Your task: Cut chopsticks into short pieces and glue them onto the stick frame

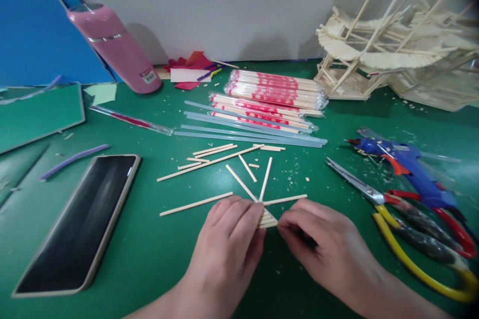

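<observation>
Both hands are down near the front edge of the green mat [149,254], pinching the same little stack of short wooden sticks [268,220]. The left hand [230,239] has its fingers curled over the left end of the stack, and the right hand [322,244] closes its fingertips on the right end, so the bundle sits right between the two hands and is mostly hidden under the fingers. Only the middle bit of the stack pokes out. I can't tell if it's lifted or resting on the mat.

Just behind the hands a few loose sticks [209,159] fan out, some nearly touching the left fingertips, with tiny offcuts and crumbs scattered around them. Further back toward the middle are clear glue sticks [247,132] lying in a row, and behind those two wrapped packs of chopsticks [273,90] with red print.

Over by the right edge there's a blue glue gun [407,167], then cutters with red handles [430,209] and yellow-handled pliers [419,254] closer to the front, all well apart from the hands. A phone [78,222] lies face up, screen dark, near the front left corner. A pink bottle [116,47] leans at the back left, with scraps of coloured paper [187,70] beside it. At the back right corner stands a big model built from sticks [392,45].
</observation>
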Available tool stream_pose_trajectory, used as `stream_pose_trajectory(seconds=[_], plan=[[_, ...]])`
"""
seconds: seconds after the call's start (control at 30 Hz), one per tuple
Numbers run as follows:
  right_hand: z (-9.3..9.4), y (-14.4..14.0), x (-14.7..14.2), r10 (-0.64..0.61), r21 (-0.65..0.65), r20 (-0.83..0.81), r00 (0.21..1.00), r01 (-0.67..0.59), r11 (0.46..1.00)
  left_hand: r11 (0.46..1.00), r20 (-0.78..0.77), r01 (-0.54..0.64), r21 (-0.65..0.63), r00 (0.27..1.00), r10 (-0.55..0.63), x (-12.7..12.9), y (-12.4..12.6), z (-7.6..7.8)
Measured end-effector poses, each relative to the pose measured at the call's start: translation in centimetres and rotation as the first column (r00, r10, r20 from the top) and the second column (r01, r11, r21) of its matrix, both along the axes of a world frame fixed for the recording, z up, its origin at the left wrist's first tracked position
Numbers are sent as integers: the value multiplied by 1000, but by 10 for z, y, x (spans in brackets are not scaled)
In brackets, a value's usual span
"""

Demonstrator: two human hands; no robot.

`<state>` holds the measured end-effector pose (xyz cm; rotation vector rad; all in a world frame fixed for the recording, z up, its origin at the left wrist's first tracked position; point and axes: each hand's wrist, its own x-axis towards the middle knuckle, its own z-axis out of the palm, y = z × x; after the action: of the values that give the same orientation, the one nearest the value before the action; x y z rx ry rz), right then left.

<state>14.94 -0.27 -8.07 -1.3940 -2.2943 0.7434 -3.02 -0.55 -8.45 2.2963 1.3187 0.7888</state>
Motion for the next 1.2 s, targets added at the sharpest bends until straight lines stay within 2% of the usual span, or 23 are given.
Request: stream_pose_trajectory(seconds=[0.5, 0.67, 0.83, 1.03, 1.2], plan=[[1, 0, -1, -2, -3, -21, 1000, 2, 1000, 999, -30, -13, 30, 999, 14, 0, -2, 0], [2, 0, 4, -29, -58, -99, 995, 24, 998, 1000, -3, 3, -7, 1000, -3, -3, -7, -3], [1, 0, 8, -36, -57, -164, 986, 27, 998, 1000, 28, -3, 11, 1000, 3, -7, -8, -3], [2, 2, 8, -42, -112, -95, 995, 31, 993, 998, 0, -60, 28, 998, 60, -7, -7, 3], [3, 1, 7, -37, -105, -72, 997, 29, 994, 997, -60, -80, 16, 995, 81, -7, -6, 1]])
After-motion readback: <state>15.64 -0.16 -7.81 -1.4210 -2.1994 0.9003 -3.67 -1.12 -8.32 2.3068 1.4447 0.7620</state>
